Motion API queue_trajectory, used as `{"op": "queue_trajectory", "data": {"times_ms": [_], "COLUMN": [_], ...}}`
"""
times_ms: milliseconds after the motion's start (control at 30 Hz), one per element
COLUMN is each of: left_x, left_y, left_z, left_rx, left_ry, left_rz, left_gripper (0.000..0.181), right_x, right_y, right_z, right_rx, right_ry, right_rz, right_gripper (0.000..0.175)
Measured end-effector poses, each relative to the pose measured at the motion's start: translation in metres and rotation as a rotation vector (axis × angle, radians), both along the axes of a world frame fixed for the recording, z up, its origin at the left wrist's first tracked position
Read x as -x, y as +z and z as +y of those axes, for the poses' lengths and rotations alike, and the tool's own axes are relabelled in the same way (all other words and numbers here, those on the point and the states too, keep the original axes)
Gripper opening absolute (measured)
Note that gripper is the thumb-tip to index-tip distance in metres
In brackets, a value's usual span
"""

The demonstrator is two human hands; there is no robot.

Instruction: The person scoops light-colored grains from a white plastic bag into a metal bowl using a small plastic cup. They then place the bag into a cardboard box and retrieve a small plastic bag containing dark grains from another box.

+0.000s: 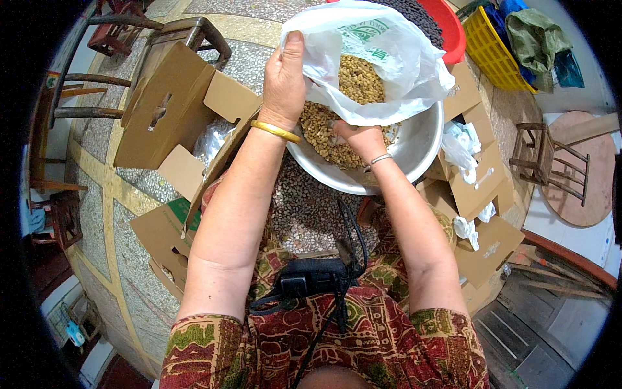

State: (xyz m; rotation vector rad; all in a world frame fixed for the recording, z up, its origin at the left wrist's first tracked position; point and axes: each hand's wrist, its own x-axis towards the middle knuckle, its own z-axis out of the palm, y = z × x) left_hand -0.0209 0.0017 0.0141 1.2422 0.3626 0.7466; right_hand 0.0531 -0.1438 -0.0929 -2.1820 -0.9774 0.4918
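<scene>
My left hand (286, 80) grips the left rim of a white translucent plastic bag (408, 92) bearing green print, thumb uppermost. The bag's mouth gapes towards me, and small yellowish-brown dried pieces (360, 80) lie inside. Beneath it stands a wide silver metal basin (422, 150), partly filled with similar tan pieces (318, 130). My right hand (357, 137) reaches into the basin under the bag's near edge, its fingers down at the pieces. The bag and the pieces partly hide those fingers, so their grip is unclear.
Open cardboard boxes flank the basin, one on the left (165, 112) and others on the right (478, 170) with plastic bags (459, 146). Beyond are a red tub (452, 29) of dark pieces (413, 17) and a yellow basket (491, 53). Wooden chairs (170, 36) stand at left.
</scene>
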Motion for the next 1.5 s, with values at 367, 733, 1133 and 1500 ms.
{"op": "queue_trajectory", "data": {"times_ms": [367, 733, 1133, 1500], "left_x": [0.005, 0.008, 0.011, 0.011], "left_y": [0.001, 0.005, 0.006, 0.009], "left_z": [0.004, 0.001, 0.002, 0.001], "left_rx": [-0.104, -0.127, -0.094, -0.073], "left_ry": [0.061, 0.030, -0.006, 0.022], "left_rz": [0.033, 0.086, 0.049, 0.057], "left_gripper": [0.050, 0.049, 0.049, 0.051], "right_x": [-0.010, -0.042, -0.041, -0.019], "right_y": [0.055, 0.101, 0.084, 0.084], "right_z": [-0.037, -0.048, -0.016, -0.033], "right_rx": [-0.009, -0.446, -0.436, -0.815], "right_ry": [-0.135, -0.218, -0.082, -0.148], "right_rz": [0.959, 0.533, -0.669, 0.328], "right_gripper": [0.040, 0.037, 0.051, 0.043]}}
